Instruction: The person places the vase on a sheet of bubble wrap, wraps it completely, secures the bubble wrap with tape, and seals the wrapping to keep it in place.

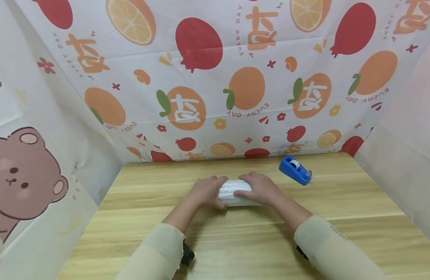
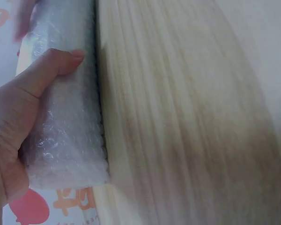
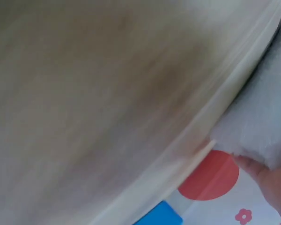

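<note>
A roll of clear bubble wrap (image 1: 232, 190) lies crosswise near the middle of the wooden table (image 1: 229, 241). My left hand (image 1: 208, 192) grips its left part; in the left wrist view the thumb of that hand (image 2: 18, 108) bends over the bubbly surface (image 2: 70, 126). At the right part, my right hand (image 1: 260, 189) holds the roll with its thumb on the near side and fingers over the top. The right wrist view catches only part of this hand (image 3: 274, 185) at the end of the roll (image 3: 262, 108). Most fingertips behind the roll are hidden.
A blue tape dispenser (image 1: 295, 170) with a roll of tape stands at the back right of the table. Behind the table hangs a fruit-printed curtain (image 1: 215, 85), and a bear-printed cloth (image 1: 26, 175) hangs at the left.
</note>
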The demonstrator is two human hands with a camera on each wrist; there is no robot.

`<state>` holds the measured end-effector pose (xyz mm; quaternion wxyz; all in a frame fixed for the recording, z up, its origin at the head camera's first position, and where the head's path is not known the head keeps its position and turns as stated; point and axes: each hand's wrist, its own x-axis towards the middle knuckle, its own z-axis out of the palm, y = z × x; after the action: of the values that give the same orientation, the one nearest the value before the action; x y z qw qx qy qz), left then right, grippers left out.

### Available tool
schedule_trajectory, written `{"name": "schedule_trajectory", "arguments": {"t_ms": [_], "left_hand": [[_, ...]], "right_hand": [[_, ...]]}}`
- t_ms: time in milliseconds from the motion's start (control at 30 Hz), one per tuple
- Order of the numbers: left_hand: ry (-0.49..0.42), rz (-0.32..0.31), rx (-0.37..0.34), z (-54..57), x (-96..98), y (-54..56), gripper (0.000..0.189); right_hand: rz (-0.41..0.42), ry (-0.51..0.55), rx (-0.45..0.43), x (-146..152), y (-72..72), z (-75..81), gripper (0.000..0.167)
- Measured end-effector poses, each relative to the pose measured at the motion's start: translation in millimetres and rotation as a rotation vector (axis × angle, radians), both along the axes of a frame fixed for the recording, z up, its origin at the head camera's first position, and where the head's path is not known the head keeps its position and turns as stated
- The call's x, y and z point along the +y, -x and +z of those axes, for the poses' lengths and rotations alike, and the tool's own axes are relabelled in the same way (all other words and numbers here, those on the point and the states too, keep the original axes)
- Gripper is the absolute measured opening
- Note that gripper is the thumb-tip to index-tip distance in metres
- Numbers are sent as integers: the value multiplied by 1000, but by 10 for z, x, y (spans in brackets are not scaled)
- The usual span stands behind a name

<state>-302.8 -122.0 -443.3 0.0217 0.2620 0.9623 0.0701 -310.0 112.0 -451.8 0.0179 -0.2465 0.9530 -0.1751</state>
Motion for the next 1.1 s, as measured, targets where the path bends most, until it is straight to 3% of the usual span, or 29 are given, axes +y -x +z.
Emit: {"name": "schedule_trajectory", "arguments": {"t_ms": [100, 233, 400, 467, 700, 833, 933, 1100], "left_hand": [[-15, 0, -5, -18, -30, -2, 85], [-31, 7, -28, -22, -50, 6, 85], [-50, 10, -57, -10, -50, 47, 83], [-53, 3, -67, -11, -47, 66, 82], [-66, 5, -122, -12, -28, 91, 81], [-59, -4, -132, 14, 4, 103, 79], [-52, -4, -144, 41, 17, 117, 79], [-44, 22, -163, 95, 1, 139, 82]], "right_hand": [[84, -37, 14, 24, 9, 4, 95], [176, -114, 117, 49, -1, -12, 104], [209, -200, 231, 53, -18, 6, 106], [197, -203, 207, 58, -3, 17, 107], [144, -28, -61, 168, 108, 14, 105], [140, 21, -146, 290, 106, 48, 103], [103, -28, -135, 332, 60, 109, 106], [102, -158, 52, 206, -41, 218, 113]]}}
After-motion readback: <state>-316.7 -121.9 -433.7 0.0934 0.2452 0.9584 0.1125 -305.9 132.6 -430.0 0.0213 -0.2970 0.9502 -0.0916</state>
